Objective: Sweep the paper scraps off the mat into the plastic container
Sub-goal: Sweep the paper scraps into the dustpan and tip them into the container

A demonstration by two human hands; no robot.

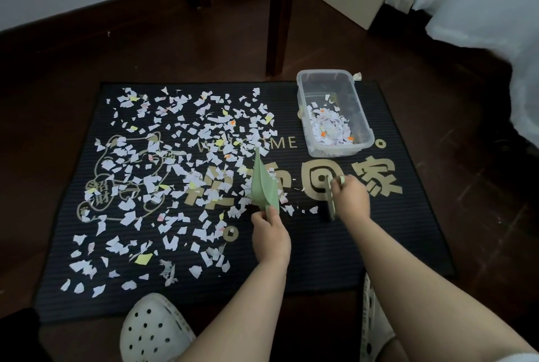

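Mat point(335, 250), black w/ gold print, lies on dark wood floor point(58, 75), centre of frame. Paper scraps point(151, 163), mostly white w/ some yellow and orange, cover left and centre of mat; right portion carries only a few. Plastic container point(335, 152), clear, stands on mat at upper right corner; a heap of scraps lies inside, toward its near end. Left hand point(269, 233), centre frame, has fingers curled round handle of green dustpan point(262, 183); pan stands tilted on edge, touching mat amid scraps. Right hand point(351, 196), just right of pan, grips what appears to be a small brush point(329, 204), dark bristle end down at mat; handle mostly hidden. White perforated shoes point(151, 329) at bottom edge.
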